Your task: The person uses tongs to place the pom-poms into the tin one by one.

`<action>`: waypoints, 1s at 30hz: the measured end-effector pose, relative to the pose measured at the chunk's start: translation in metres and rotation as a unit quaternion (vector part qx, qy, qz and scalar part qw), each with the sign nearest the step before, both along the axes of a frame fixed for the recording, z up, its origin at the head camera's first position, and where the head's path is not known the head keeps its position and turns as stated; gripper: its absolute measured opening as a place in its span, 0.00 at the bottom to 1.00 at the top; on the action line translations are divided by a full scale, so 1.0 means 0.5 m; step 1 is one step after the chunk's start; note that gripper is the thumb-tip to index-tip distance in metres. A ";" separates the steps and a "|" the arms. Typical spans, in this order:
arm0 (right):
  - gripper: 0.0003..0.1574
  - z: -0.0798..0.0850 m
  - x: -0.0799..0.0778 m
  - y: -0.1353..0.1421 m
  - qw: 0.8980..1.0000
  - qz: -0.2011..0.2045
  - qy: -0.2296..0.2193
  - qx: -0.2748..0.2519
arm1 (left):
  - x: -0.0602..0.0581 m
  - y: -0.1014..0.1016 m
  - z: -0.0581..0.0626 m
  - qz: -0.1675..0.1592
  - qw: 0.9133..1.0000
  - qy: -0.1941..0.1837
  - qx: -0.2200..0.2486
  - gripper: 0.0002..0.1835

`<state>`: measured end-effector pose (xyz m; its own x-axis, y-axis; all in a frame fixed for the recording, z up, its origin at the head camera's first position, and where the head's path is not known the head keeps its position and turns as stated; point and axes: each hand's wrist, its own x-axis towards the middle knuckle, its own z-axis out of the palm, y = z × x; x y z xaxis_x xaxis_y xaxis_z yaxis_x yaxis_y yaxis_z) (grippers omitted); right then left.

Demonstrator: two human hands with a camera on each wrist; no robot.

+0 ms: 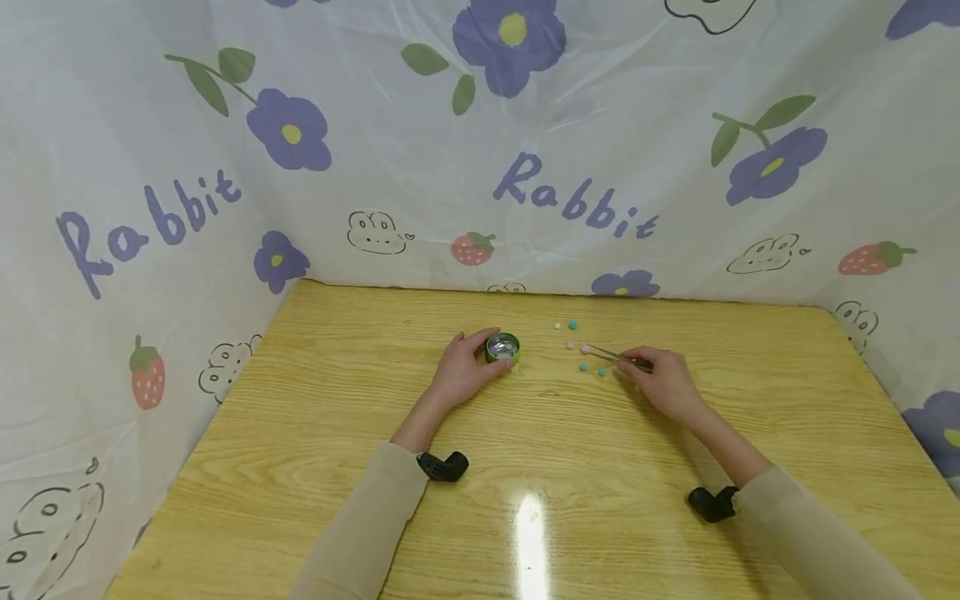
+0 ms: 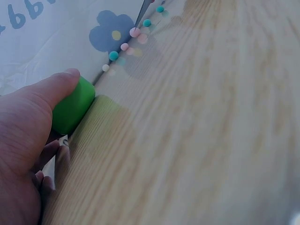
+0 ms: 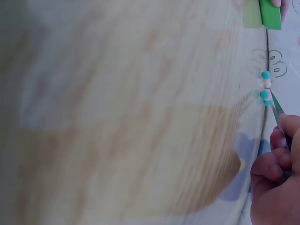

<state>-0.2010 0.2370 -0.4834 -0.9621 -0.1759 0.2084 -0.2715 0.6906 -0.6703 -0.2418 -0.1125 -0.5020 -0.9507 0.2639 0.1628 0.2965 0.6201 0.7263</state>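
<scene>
My left hand (image 1: 463,373) holds a small round green tin (image 2: 75,108) on the table, thumb on one side and fingers round the other. From above, its open top shows a shiny silver inside. Between thumb and fingers, my right hand (image 1: 663,379) pinches metal tweezers (image 1: 604,354) that point left. Their tips meet a pink ball (image 1: 585,349); I cannot tell if they grip it. Around it lie a smaller pink ball (image 1: 570,345), a white ball (image 1: 557,326) and several blue balls (image 1: 573,325), all to the right of the tin.
A wood-grain table (image 1: 337,400) spreads under both hands. Behind it and at the sides hangs a white cloth (image 1: 420,175) printed with flowers, rabbits and strawberries. Black wrist cameras (image 1: 444,467) sit at both sleeve cuffs. Light glares off the table's near part.
</scene>
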 end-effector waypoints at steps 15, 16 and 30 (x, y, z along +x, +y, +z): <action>0.15 -0.003 0.001 0.000 1.000 0.007 0.012 0.008 | 0.001 -0.001 -0.002 -0.001 1.000 -0.002 -0.001 0.37; 0.15 -0.004 0.001 0.000 1.000 0.007 0.012 0.008 | 0.001 -0.001 -0.001 -0.001 1.000 -0.002 -0.001 0.37; 0.14 -0.001 0.000 -0.004 0.999 0.019 0.032 0.007 | 0.002 0.001 0.004 -0.002 1.000 0.004 0.001 0.36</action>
